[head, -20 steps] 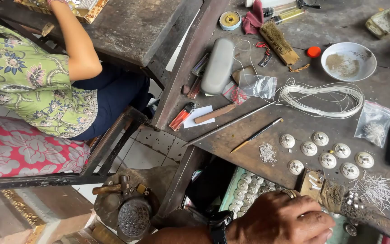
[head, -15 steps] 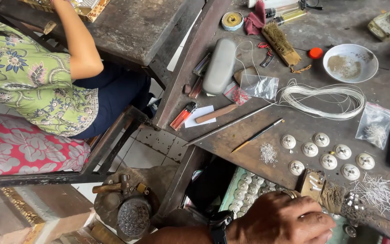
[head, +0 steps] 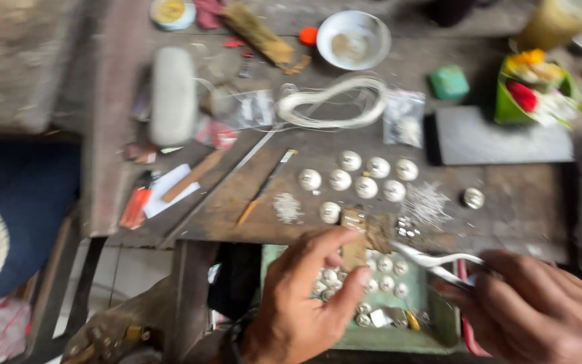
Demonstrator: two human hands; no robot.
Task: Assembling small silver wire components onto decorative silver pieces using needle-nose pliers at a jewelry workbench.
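Observation:
The picture is motion-blurred. My left hand [head: 308, 296] is at the bench's front edge, thumb and forefinger pinching a small tan block [head: 353, 248]. My right hand [head: 540, 310] comes in from the lower right and holds metal tweezers [head: 432, 259], their tips pointing left toward the block. Under both hands lies a green tray [head: 432, 317] with several small silver domed pieces. More silver domes [head: 365, 180] lie in rows on the wooden bench [head: 520, 209] just beyond my fingers, beside a pile of fine silver wire bits [head: 428, 202].
A coil of white wire [head: 331, 101], a white bowl [head: 353, 40], a dark slab [head: 500, 135], a leaf basket of flowers [head: 537, 87] and a pale oblong case [head: 173, 94] lie further back. Another person's dark-clothed leg [head: 21, 195] is at the left.
The view has swung right and closer to the bench. My right hand with the tweezers has come into view, and my left hand has risen toward the bench edge.

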